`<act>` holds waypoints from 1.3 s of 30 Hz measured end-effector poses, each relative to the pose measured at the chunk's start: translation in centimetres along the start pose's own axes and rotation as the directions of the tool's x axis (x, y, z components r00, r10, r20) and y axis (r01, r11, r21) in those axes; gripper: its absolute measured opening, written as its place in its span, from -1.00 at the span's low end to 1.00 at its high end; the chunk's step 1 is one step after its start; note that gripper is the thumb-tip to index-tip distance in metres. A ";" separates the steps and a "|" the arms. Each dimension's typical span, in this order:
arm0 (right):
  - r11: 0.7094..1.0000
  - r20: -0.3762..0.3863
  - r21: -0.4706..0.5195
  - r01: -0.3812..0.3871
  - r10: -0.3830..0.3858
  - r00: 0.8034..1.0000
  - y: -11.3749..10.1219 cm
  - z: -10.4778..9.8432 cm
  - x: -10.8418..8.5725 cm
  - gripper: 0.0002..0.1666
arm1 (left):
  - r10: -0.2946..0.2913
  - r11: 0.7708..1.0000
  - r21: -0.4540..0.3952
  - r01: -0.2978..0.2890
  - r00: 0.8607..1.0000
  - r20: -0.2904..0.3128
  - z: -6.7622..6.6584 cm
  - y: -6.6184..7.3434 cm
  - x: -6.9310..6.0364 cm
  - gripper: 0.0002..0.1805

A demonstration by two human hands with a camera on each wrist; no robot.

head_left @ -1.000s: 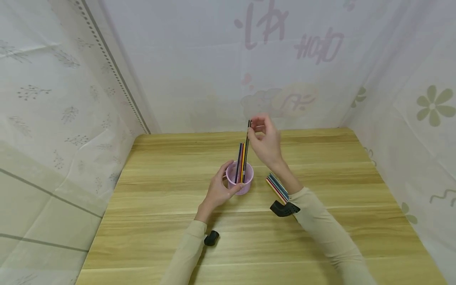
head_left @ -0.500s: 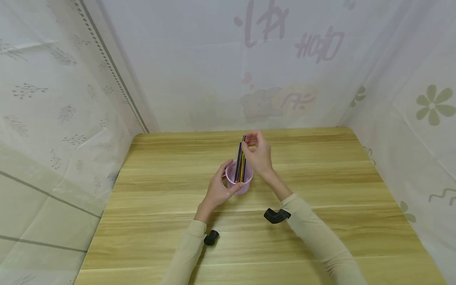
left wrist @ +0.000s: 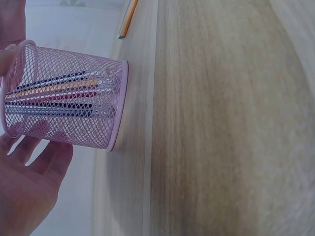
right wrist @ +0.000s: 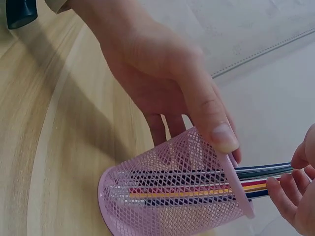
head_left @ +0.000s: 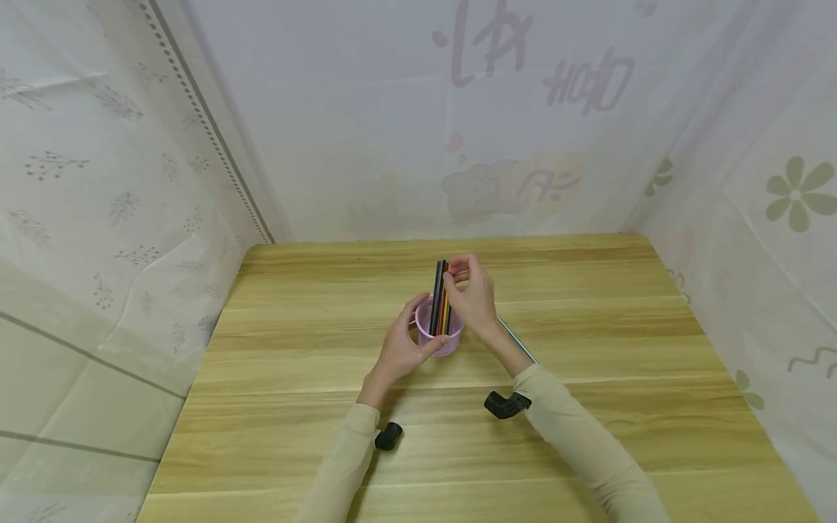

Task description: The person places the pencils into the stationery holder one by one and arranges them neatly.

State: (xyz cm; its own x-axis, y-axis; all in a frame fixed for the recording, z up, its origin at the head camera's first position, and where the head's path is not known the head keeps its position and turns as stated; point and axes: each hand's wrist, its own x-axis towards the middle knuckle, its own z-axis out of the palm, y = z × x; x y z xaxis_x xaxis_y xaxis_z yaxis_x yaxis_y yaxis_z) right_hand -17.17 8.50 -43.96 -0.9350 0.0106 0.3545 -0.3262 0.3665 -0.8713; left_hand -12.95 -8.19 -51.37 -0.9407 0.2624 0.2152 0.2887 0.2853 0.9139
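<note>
A pink mesh cup point(head_left: 442, 347) with several coloured pencils point(head_left: 437, 290) leaning inside stands on the wooden table. My left hand point(head_left: 400, 349) grips the cup from its left side, the thumb over the rim in the right wrist view. With its fingertips at the upper ends of the pencils, my right hand point(head_left: 472, 296) pinches them above the rim. Through the mesh point(left wrist: 64, 98) the left wrist view shows dark, orange and red pencils. The right hand partly hides the pencil tops in the head view.
Partly under the right forearm, another pencil point(head_left: 516, 339) lies on the table point(head_left: 314, 349); an orange pencil point(left wrist: 129, 18) shows beyond the cup in the left wrist view. Black devices point(head_left: 389, 436) sit at both wrists. Patterned white cloth point(head_left: 366, 145) hangs behind and at the sides.
The right hand has come down and slightly left, lowering a dark pencil into the cup until its top is about level with the others. The left hand and cup have hardly moved.
</note>
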 end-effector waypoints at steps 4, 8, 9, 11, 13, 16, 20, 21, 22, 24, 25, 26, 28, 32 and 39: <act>1.000 -0.001 0.000 -0.017 0.017 1.000 0.1 -0.3 0.0 -0.71 | 0.011 1.000 -0.026 -0.011 1.000 -0.001 -0.1 0.5 -0.1 -0.02; 1.000 -0.002 -0.002 -0.015 0.015 1.000 0.3 -1.0 0.3 -0.72 | 0.023 0.999 -0.042 -0.023 1.000 -0.008 0.0 0.4 0.0 -0.03; 1.000 -0.003 -0.003 -0.014 0.014 1.000 0.4 -1.3 0.3 -0.72 | 0.021 0.999 -0.043 -0.022 1.000 -0.011 0.0 0.4 0.0 -0.02; 1.000 -0.005 -0.009 -0.012 0.012 1.000 0.6 -1.8 0.5 -0.71 | 0.020 0.999 -0.032 -0.020 1.000 -0.018 0.1 -0.2 0.1 -0.02; 1.000 -0.006 -0.017 -0.015 0.015 1.000 0.8 -2.4 0.7 -0.71 | 0.016 1.000 -0.020 -0.016 1.000 -0.023 0.1 -0.1 0.0 -0.02; 0.999 -0.006 -0.032 -0.028 0.028 1.000 1.2 -3.3 0.8 -0.70 | 0.016 1.000 -0.004 -0.016 1.000 -0.026 0.0 -0.1 0.1 -0.02; 0.996 0.004 -0.043 -0.073 0.073 0.997 1.8 -4.3 0.8 -0.69 | 0.020 1.000 0.000 -0.020 0.999 -0.026 0.0 -0.1 0.1 -0.02; 0.995 0.009 -0.053 -0.083 0.084 0.996 2.1 -4.6 0.8 -0.69 | 0.020 1.000 0.001 -0.020 0.999 -0.026 0.0 -0.1 0.1 -0.02; 0.993 0.015 -0.063 -0.096 0.098 0.995 2.4 -4.8 0.8 -0.68 | 0.023 1.000 0.001 -0.023 0.999 -0.026 0.0 0.0 0.1 -0.02; 0.989 0.036 -0.077 -0.129 0.132 0.991 2.8 -5.3 0.6 -0.68 | 0.018 1.000 0.002 -0.018 1.000 -0.023 0.0 0.0 0.0 -0.03; 0.986 0.046 -0.089 -0.140 0.145 0.988 3.0 -5.5 0.5 -0.67 | 0.016 1.000 0.002 -0.016 1.000 -0.022 0.1 0.0 0.0 -0.03; 0.983 0.058 -0.102 -0.153 0.159 0.986 3.2 -5.8 0.4 -0.66 | 0.013 1.000 0.002 -0.013 1.000 -0.022 0.1 0.0 0.0 -0.03; 0.977 0.078 -0.130 -0.170 0.181 0.980 3.7 -6.2 0.2 -0.66 | 0.009 1.000 -0.003 -0.009 1.000 -0.021 0.1 0.0 0.0 -0.03; 0.963 0.108 -0.201 -0.182 0.207 0.972 4.4 -7.0 -0.3 -0.64 | -0.001 1.000 -0.022 0.001 1.000 -0.021 0.1 0.0 0.0 -0.02; 0.944 0.158 -0.277 -0.179 0.229 0.961 5.5 -7.8 -1.1 -0.64 | -0.005 0.999 -0.041 0.004 1.000 -0.022 0.2 0.2 0.0 -0.01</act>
State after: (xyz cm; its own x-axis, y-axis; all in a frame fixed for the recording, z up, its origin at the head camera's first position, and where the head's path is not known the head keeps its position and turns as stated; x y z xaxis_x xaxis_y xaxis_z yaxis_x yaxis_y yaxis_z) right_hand -16.82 17.79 -46.53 -0.9947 -0.0533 0.0878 -0.1021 0.6017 -0.7922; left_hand -12.85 -7.92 -51.28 -0.9458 0.2405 0.2181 0.2771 0.2480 0.9283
